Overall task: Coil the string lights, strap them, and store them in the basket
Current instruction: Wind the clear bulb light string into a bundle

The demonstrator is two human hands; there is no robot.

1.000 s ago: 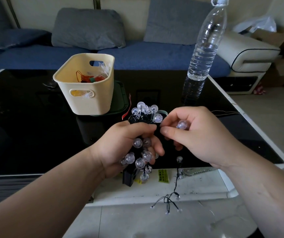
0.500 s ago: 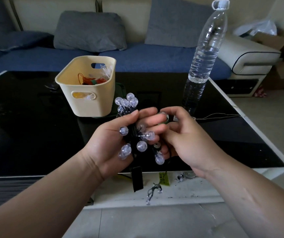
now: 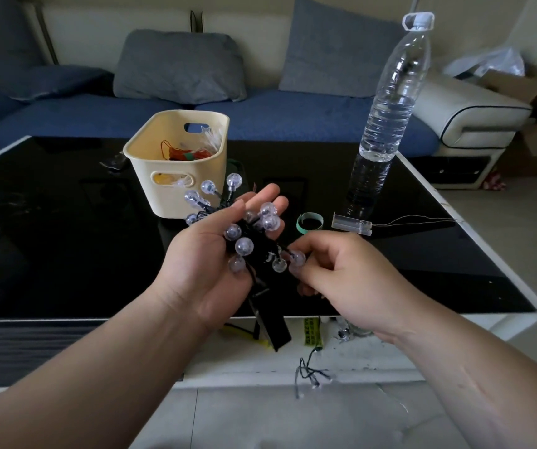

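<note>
**String lights** (image 3: 254,241): a dark-wired bundle of clear round bulbs, held in the air above the near edge of the table (image 3: 66,238). The wire loops are black against the black top and hard to trace. A black battery pack (image 3: 270,322) hangs below the bundle, and a loose tail (image 3: 309,374) dangles past the table's near edge.

**Left hand** (image 3: 215,264): palm up and grasping the bundle, with the thumb laid across it. The fingers behind are partly hidden by bulbs.

**Right hand** (image 3: 335,277): fingertips pinch the bundle's lower right bulbs. The exact grip is hidden by the knuckles.

**Basket** (image 3: 176,176): cream, standing mid-table toward the far edge. The red and green contents are only partly visible.

**Green strap** (image 3: 310,222): a ring lying on the table just right of the bundle.

**Clear case** (image 3: 351,223): lies beside the strap, its thin wire running toward the right edge.

**Water bottle** (image 3: 387,118): upright near the far right corner.
</note>
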